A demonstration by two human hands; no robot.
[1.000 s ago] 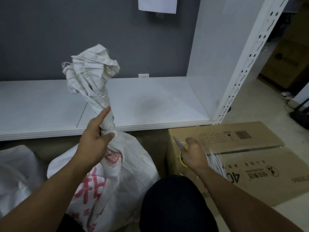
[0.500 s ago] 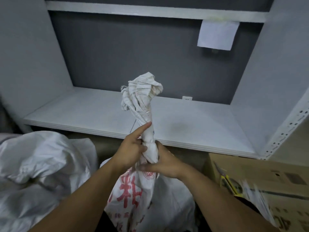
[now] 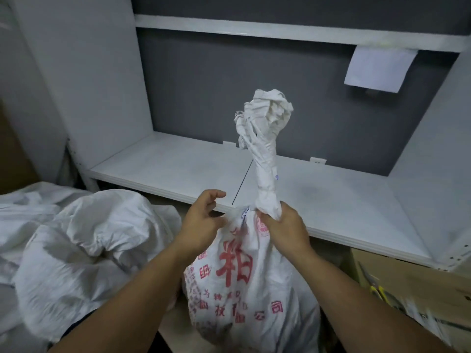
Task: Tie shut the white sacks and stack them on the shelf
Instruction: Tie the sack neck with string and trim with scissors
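Note:
A white sack (image 3: 244,281) with red print stands in front of me, its top twisted into a long upright neck (image 3: 266,159). My right hand (image 3: 283,225) grips the base of that neck. My left hand (image 3: 204,220) hovers just left of the neck with loosely curled fingers, touching the sack's shoulder and holding nothing. Beyond the sack runs the low white shelf (image 3: 178,169), bare of sacks.
More white sacks (image 3: 76,250) lie slumped on the floor at the left. A cardboard box (image 3: 413,284) at the lower right carries yellow-handled scissors (image 3: 374,286) and a bundle of ties. A paper sheet (image 3: 379,68) hangs from the upper shelf.
My right hand came over from the box and took the neck's base. My left hand has let go of the neck and opened beside it. The view shifted left and up.

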